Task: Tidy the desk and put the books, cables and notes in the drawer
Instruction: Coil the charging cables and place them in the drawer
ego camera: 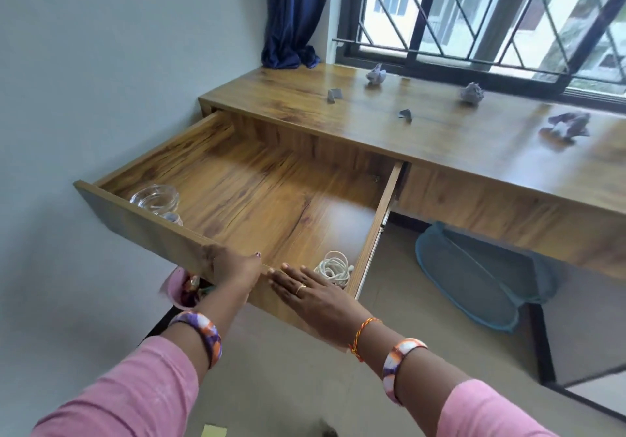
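My left hand (233,267) gripped the open wooden drawer (257,196) front, right hand's fingers (288,275) flat against it; the coiled white cable (333,271) lay inside. Shoving risked pinching fingers, leaving crumpled paper notes (471,92) on the tabletop (440,131).

Both arms reaching forward and down, sleeves pink, a patterned bangle on each forearm, a thin orange thread around the right wrist. Left hand (233,269) set against the drawer front (162,233), back of the hand up, fingers curled over the top edge. Right hand (311,292) lying flat on the same front panel just beside the left, palm down, fingers straight and close together, tips at the top edge, a ring on one finger. Hands nearly touching.
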### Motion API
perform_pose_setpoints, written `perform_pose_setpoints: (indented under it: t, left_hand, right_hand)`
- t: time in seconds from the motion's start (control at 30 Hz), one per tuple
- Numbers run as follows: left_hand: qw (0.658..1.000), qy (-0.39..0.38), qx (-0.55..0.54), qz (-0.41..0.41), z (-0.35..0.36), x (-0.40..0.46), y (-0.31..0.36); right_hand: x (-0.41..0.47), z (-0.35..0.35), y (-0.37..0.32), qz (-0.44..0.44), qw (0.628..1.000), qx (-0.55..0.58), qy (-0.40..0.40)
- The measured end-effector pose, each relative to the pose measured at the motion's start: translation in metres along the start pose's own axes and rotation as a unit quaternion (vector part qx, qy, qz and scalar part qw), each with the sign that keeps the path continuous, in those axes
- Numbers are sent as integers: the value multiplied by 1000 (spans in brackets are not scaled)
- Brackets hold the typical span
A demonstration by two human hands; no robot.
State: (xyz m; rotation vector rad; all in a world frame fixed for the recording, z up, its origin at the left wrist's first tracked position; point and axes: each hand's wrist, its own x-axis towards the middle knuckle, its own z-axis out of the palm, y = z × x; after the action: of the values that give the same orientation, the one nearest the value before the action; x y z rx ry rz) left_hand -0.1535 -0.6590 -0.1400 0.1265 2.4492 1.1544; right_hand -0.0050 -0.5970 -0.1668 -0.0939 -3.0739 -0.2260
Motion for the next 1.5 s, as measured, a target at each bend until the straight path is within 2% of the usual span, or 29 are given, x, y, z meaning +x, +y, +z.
perform_pose_setpoints:
  t: [0.33,0.67,0.87,1.13,1.23,1.33,1.4,1.5]
  left_hand:
    - [999,-6,22,42,8,14,20]
    - [996,-11,55,65,55,42,68]
    - [993,-27,78,85,91,72,110]
    - [981,-84,142,103,134,119,154]
    - [943,-122,262,163,136,134,171]
    - [865,-154,412,242,128,148,191]
    - [818,-120,469,310,120,158,205]
    - [757,-6,507,413,114,175,223]
  right_hand:
    - [7,9,27,-11,999,-41,19]
    - [25,19,97,-2,997,-70,34]
    - [41,25,160,8,996,-89,23]
    - [61,28,228,31,995,-89,-38]
    - [64,29,251,43,992,-103,-50]
    - [71,26,266,68,990,-110,-52]
    - [75,22,271,82,989,-116,-45]
    - [83,22,278,131,986,-99,-26]
